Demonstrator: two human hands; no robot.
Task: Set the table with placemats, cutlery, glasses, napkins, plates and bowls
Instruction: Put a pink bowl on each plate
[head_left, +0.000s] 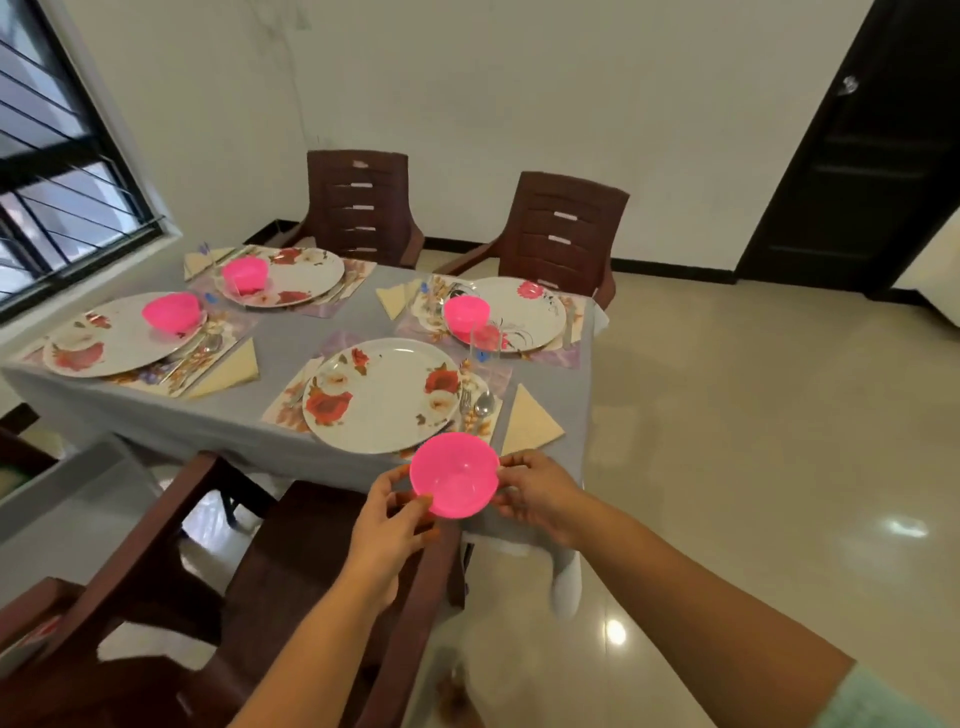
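A last pink bowl (454, 475) is held by its rim in the grip of both the left hand (390, 512) and right hand (540, 493), just short of the nearest plate (382, 395), the only one of four laid tabletop (291, 332) settings judged unfinished.

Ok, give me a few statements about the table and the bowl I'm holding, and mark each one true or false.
1. Both hands, left hand and right hand, hold the pink bowl. True.
2. The nearest plate already has a bowl on it. False: it is bare, while the other three plates each carry a pink bowl.
3. A folded napkin lies to the right of the nearest plate. True.
4. The held bowl is resting on the tablecloth. False: it is held above the table's near edge.
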